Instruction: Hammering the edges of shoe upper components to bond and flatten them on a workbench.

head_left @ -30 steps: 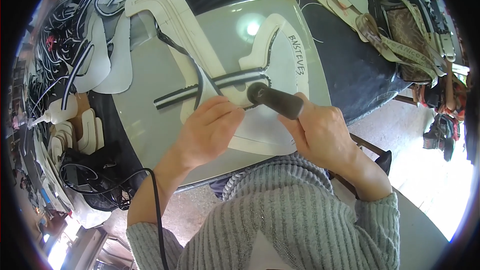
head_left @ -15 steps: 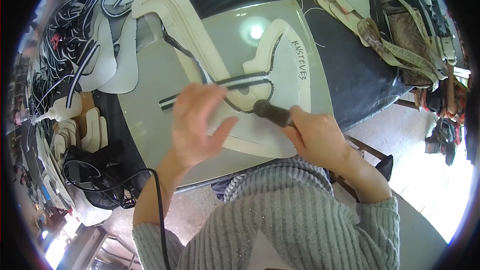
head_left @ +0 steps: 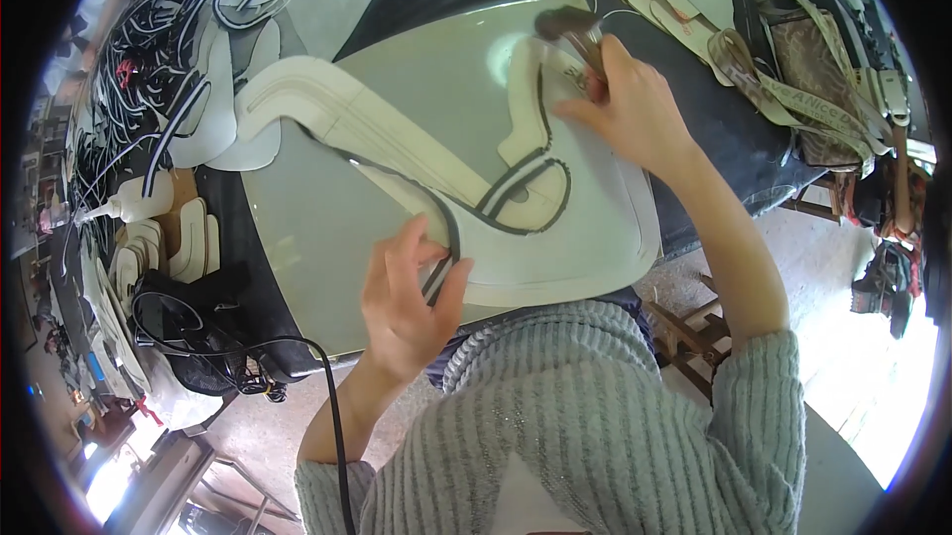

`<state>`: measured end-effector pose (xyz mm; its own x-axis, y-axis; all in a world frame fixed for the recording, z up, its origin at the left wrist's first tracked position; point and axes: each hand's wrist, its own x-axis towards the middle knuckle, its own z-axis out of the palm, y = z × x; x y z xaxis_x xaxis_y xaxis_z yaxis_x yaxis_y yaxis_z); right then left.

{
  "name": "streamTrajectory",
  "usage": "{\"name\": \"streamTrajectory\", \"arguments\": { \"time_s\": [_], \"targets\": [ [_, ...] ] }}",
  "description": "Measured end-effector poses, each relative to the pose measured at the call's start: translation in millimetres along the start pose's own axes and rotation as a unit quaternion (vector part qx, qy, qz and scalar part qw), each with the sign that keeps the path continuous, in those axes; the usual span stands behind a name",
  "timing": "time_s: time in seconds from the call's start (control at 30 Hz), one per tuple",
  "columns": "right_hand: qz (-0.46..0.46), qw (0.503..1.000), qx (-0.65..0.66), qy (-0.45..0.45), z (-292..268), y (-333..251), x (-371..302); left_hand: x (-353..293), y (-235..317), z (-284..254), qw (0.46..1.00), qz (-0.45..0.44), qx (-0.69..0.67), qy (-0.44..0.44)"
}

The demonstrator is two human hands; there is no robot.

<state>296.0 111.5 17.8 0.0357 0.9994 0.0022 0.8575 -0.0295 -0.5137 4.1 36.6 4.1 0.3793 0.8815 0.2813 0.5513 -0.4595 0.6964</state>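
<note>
A hammer (head_left: 566, 25) with a dark head is gripped in my right hand (head_left: 635, 104), raised over the far right of the white curved panel (head_left: 605, 198). My left hand (head_left: 412, 292) pinches a black-and-white trim strip (head_left: 453, 237) between thumb and fingers, near the board's front edge. The strip runs away from my fingers along the edge of a long cream curved piece (head_left: 347, 109). Dark trim also lines the small rounded tab (head_left: 540, 193) and the inner curve of the panel. Both pieces lie on a pale grey board (head_left: 327, 307).
A white squeeze bottle (head_left: 139, 200) and several cut cream pieces (head_left: 193, 242) are at the left. Tangled trim strips (head_left: 178, 14) pile up behind them. A black cable (head_left: 332, 386) crosses my left forearm. A patterned bag (head_left: 818, 69) sits at the right.
My right hand has lifted the hammer away from the tab, toward the far right. My left hand has drawn the strip nearer my body. The cream pieces have turned on the board.
</note>
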Motion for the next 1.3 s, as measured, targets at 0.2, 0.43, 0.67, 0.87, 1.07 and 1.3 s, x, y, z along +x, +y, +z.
{"name": "streamTrajectory", "arguments": {
  "time_s": [0.2,0.43,0.67,0.87,1.07,1.3],
  "targets": [
    [-0.091,0.994,0.003,-0.061,5.0,-5.5,50.3,23.6,10.4,-17.6,0.993,0.072,0.095,0.009],
    [-0.043,0.998,0.017,0.030,-3.6,-27.4,17.3,42.3,-0.1,24.8,0.983,0.143,0.058,-0.094],
    [0.052,0.970,0.224,-0.079,-17.2,-38.5,-72.8,40.6,-11.1,31.4,0.988,0.124,-0.050,-0.070],
    [0.012,0.990,0.079,-0.113,-20.1,-58.6,-89.1,41.9,-15.4,32.5,0.963,0.261,0.005,-0.068],
    [-0.017,0.980,-0.057,-0.188,-9.8,-68.2,-101.0,41.7,-13.3,30.2,0.953,0.293,0.045,-0.064],
    [-0.023,0.988,-0.054,-0.144,-16.5,-74.6,-99.7,40.0,-15.0,31.4,0.951,0.300,0.049,-0.054]
  ]
}}
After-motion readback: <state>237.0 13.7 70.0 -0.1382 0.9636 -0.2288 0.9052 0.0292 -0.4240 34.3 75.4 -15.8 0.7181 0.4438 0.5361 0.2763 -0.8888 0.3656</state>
